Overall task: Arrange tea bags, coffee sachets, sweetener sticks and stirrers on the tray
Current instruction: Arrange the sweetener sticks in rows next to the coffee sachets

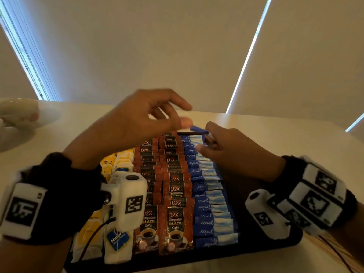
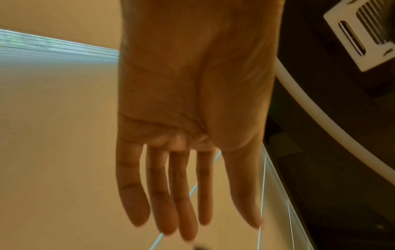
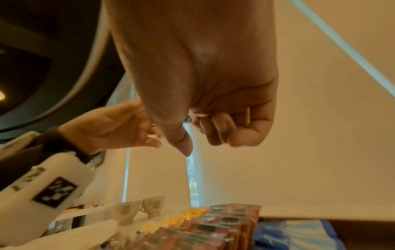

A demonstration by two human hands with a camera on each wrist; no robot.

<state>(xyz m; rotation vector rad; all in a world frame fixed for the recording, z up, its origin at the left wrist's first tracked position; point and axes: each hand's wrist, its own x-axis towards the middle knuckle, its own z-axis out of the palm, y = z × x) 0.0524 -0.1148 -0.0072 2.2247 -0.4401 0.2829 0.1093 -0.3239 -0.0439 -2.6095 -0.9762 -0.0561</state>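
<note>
tray [image 1: 291, 240] holds tea bags [image 1: 118, 247], coffee sachets [image 1: 175, 223], sweetener sticks [image 1: 210, 207].

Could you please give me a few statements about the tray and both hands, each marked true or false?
1. The coffee sachets lie between the tea bags and the blue sweetener sticks. True.
2. The left hand grips a coffee sachet. False: its fingers are spread and hold nothing.
3. The right hand pinches a blue sweetener stick. True.
4. The tray is white. False: it is black.
</note>
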